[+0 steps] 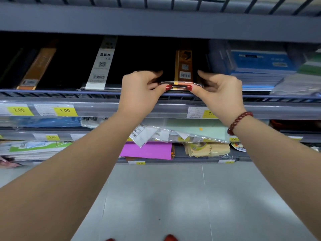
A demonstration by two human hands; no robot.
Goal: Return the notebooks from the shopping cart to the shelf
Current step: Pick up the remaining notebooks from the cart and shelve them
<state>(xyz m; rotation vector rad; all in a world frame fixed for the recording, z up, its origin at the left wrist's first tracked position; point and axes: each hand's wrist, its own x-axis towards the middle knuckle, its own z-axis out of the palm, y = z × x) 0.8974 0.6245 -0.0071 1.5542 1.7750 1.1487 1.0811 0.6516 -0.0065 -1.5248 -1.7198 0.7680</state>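
A black notebook with an orange paper band, wrapped in clear film, lies on the grey wire shelf at its front edge. My left hand pinches its near edge from the left, thumb under and fingers on top. My right hand pinches the same edge from the right. To the left lies another black notebook with a white band marked 25K, and further left one with an orange band. The shopping cart is out of view.
Blue-covered pads are stacked at the right of the same shelf. Yellow price tags line the shelf rail. Lower shelves hold a purple sheet pack, wrapped papers and tan packets. Grey floor tiles lie below.
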